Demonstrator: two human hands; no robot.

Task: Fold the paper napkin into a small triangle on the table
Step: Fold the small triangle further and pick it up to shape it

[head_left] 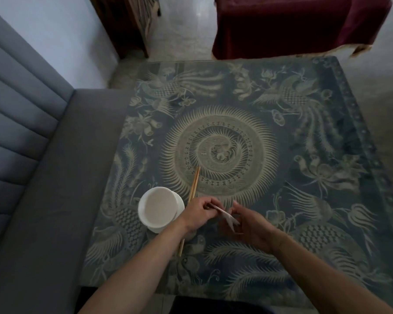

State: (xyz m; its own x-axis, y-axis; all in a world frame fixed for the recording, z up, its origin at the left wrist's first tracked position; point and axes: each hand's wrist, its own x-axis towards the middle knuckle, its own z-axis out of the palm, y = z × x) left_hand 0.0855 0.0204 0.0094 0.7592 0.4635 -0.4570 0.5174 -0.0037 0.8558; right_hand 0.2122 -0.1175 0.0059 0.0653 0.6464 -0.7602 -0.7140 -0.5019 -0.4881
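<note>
Above the near half of the blue patterned table, 2 bare hands hold a small, thin, white folded paper napkin between them. The left hand pinches its far end with fingers curled shut; the right hand grips the near end, fingers loosely bent. Toward the table's left edge sits a white round bowl, with 2 wooden chopsticks just beside it, running under the left wrist.

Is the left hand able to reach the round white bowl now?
Probably yes. The white bowl stands just beside the left hand with nothing between, but that hand is pinching the white paper napkin.
</note>
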